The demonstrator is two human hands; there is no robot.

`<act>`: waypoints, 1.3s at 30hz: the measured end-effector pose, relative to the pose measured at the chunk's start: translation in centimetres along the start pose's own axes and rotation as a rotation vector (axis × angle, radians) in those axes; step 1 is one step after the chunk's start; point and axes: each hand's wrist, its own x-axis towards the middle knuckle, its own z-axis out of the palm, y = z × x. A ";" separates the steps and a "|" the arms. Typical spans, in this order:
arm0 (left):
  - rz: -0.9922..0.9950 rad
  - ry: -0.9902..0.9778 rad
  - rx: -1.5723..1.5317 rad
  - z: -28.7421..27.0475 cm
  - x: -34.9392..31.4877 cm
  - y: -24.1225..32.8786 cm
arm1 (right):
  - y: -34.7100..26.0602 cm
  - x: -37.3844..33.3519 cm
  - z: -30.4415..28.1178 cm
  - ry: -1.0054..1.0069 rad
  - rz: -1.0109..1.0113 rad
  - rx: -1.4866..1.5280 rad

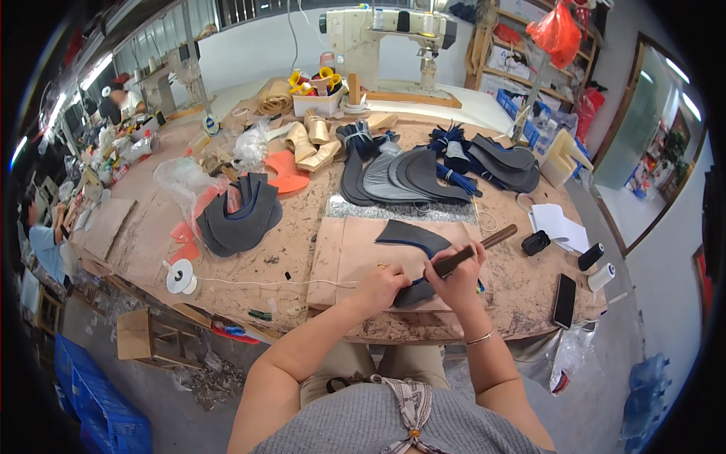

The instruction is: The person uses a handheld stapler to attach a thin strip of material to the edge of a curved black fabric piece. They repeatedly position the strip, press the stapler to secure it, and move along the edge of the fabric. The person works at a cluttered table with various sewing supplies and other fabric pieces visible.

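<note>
A dark grey curved piece (404,231) with a blue edge lies on the tan work board (338,246) before me. My left hand (380,284) pinches its edge low on the curve. My right hand (458,278), closed beside it, grips a hammer-like tool (499,236) with a dark, blunt part and a wooden handle pointing far right. The right fingertips are close to the piece's edge; whether they pinch it too is hard to see. From a white spool (181,278) on the left, a thin white cord (280,283) runs to my left hand.
Stacked dark grey pieces (240,216) lie left, with more bundles (404,175) beyond the board. A phone (564,300), a black thread cone (591,256) and a white one (601,277) stand right. A sewing machine (393,41) is at the back. People sit far left.
</note>
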 end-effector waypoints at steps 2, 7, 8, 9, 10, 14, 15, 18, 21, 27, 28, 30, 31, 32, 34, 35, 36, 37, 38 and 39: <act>-0.010 -0.002 -0.035 0.2 -0.1 0.1 | -0.7 -0.7 0.5 0.029 0.010 -0.013; -0.038 -0.024 -0.206 0.8 1.1 -1.3 | 2.0 -0.6 1.5 -0.104 -0.031 -0.054; -0.039 -0.030 -0.230 1.2 1.4 -1.8 | 1.6 -0.2 1.1 -0.032 -0.028 -0.149; -0.033 -0.044 -0.224 1.5 2.1 -2.1 | 0.7 0.4 -0.2 0.033 -0.092 -0.159; -0.031 -0.064 -0.217 1.8 2.5 -2.1 | 0.5 0.3 -0.3 0.100 -0.099 -0.167; -0.061 -0.086 -0.275 1.3 2.9 -1.9 | 3.1 -2.4 1.7 -0.050 0.060 -0.079; -0.076 -0.081 -0.281 0.7 2.5 -1.6 | 3.4 -2.7 1.5 -0.063 0.167 0.016; -0.174 -0.081 -0.324 0.2 2.0 -1.4 | 3.3 -2.8 1.6 -0.047 0.101 -0.030; -0.141 -0.094 -0.303 0.6 1.7 -2.0 | 3.2 -2.5 1.8 -0.060 0.098 -0.084; 0.017 -0.024 -0.097 -0.2 1.0 -1.1 | 2.1 -1.8 0.9 -0.028 0.123 0.039; 0.021 -0.001 -0.040 -0.2 0.9 -0.9 | 1.9 -1.4 0.8 -0.036 0.085 0.042; 0.020 0.012 -0.033 0.2 0.9 -0.9 | 1.0 -0.7 0.1 0.042 0.059 0.039; 0.010 0.016 -0.029 0.3 0.7 -0.9 | 0.4 -0.5 -0.2 0.071 0.074 0.042; 0.006 0.017 -0.028 0.4 0.8 -1.0 | 0.0 -0.4 -0.3 0.100 0.088 0.047; 0.004 0.009 -0.028 0.3 1.1 -1.0 | 0.8 -0.9 1.0 0.057 0.118 0.113; -0.011 -0.006 -0.072 0.1 1.2 -1.1 | 1.6 -1.0 1.6 0.000 0.106 0.131; -0.026 -0.021 -0.115 0.0 1.2 -1.3 | 2.2 -1.1 1.8 -0.058 0.094 0.150; -0.046 -0.023 -0.151 -0.3 1.3 -1.7 | 2.4 -0.7 1.6 -0.066 0.109 0.135; -0.056 -0.033 -0.173 -0.4 1.4 -1.8 | 2.3 -0.4 1.4 -0.018 0.060 0.049; -0.065 -0.044 -0.194 -0.4 1.4 -1.8 | 2.2 -0.3 1.2 0.032 0.010 -0.036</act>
